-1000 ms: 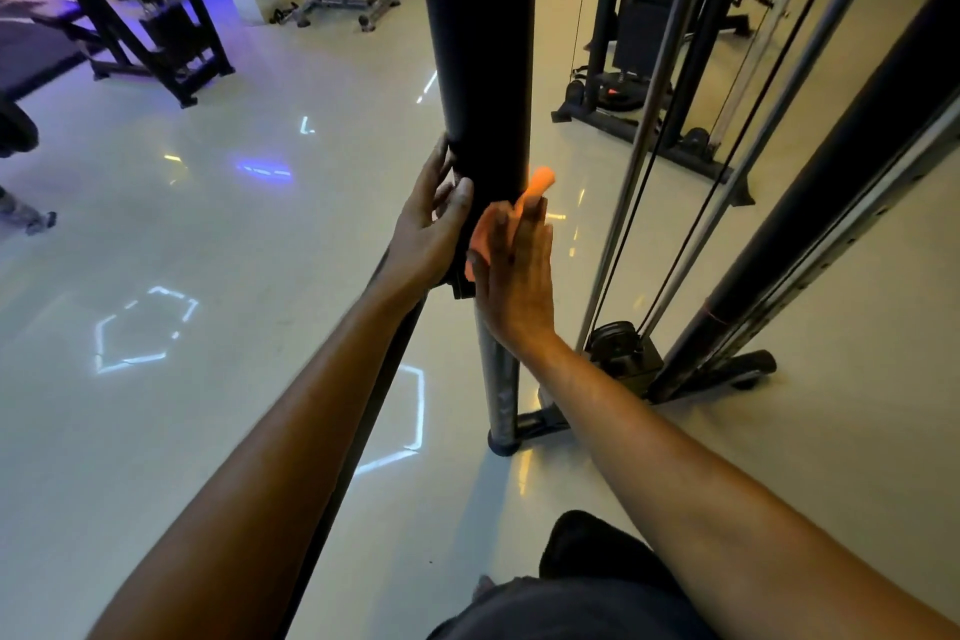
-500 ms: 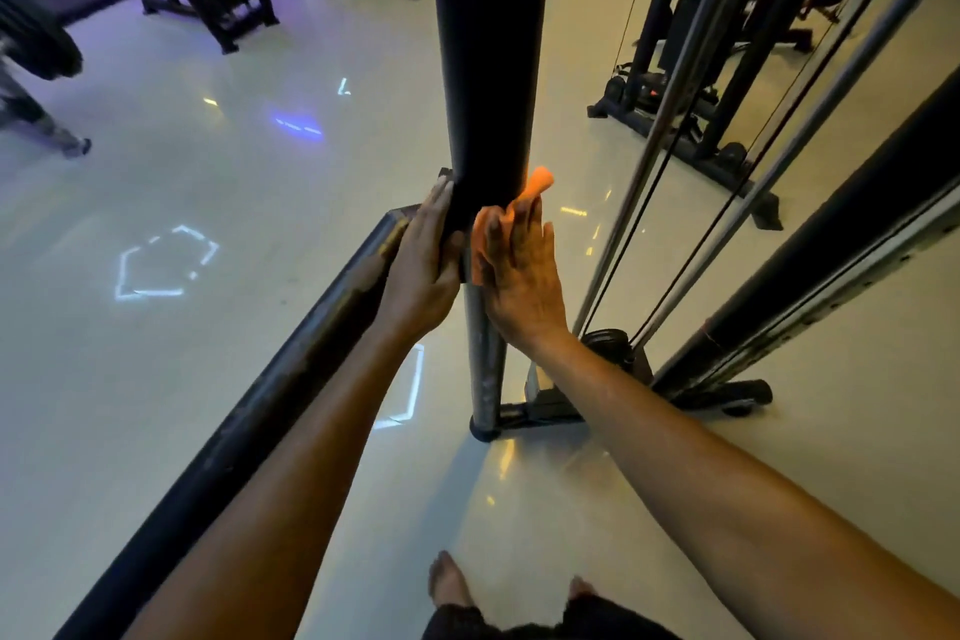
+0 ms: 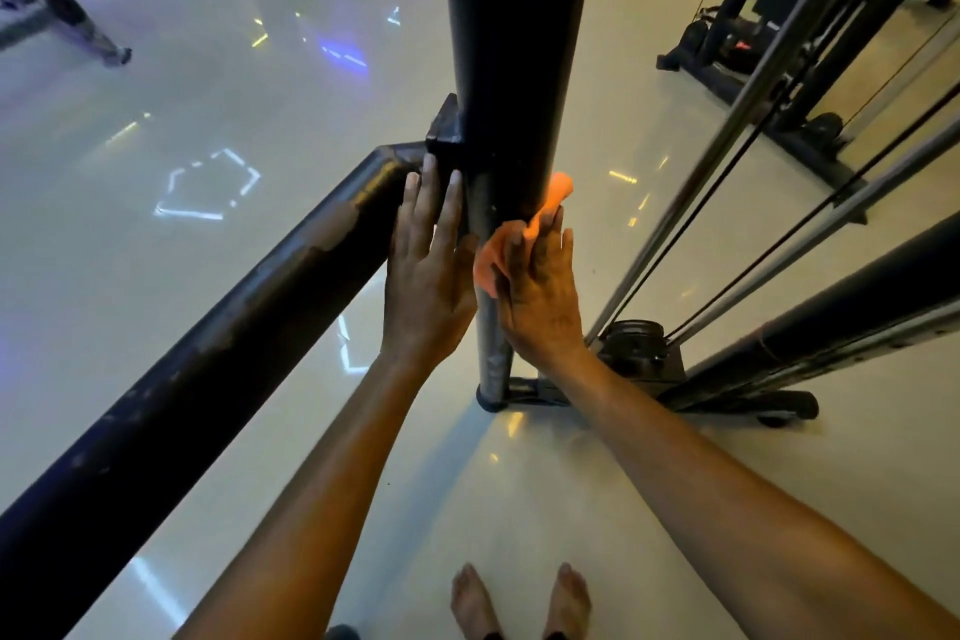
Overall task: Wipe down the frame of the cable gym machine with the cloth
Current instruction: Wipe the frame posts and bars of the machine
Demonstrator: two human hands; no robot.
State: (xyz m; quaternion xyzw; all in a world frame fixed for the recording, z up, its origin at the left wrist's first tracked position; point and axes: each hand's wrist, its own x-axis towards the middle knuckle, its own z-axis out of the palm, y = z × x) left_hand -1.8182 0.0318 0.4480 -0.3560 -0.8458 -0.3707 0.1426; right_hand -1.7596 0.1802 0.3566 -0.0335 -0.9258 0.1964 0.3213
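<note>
A thick black upright post [image 3: 519, 42] of the cable machine frame rises through the middle of the view. My right hand [image 3: 540, 291] presses an orange cloth [image 3: 556, 190] flat against the post's right side, fingers straight; most of the cloth is under the palm. My left hand [image 3: 428, 270] lies flat with straight fingers on the post's left side, just below a black bracket [image 3: 441, 135]. A worn black crossbar [image 3: 208, 343] runs from that bracket down to the lower left.
Steel guide rods and cables [image 3: 727, 146] slant down on the right to a pulley [image 3: 634, 343] at the frame's base. Another black strut [image 3: 831, 307] lies right. Glossy pale floor with light reflections surrounds the frame. My bare feet [image 3: 519, 598] stand below. Other gym machines [image 3: 753, 31] stand behind.
Both hands have slid down the post to below the bracket. My left thumb no longer wraps the post; the hand lies flat. The view has tilted down, showing the crossbar and my feet.
</note>
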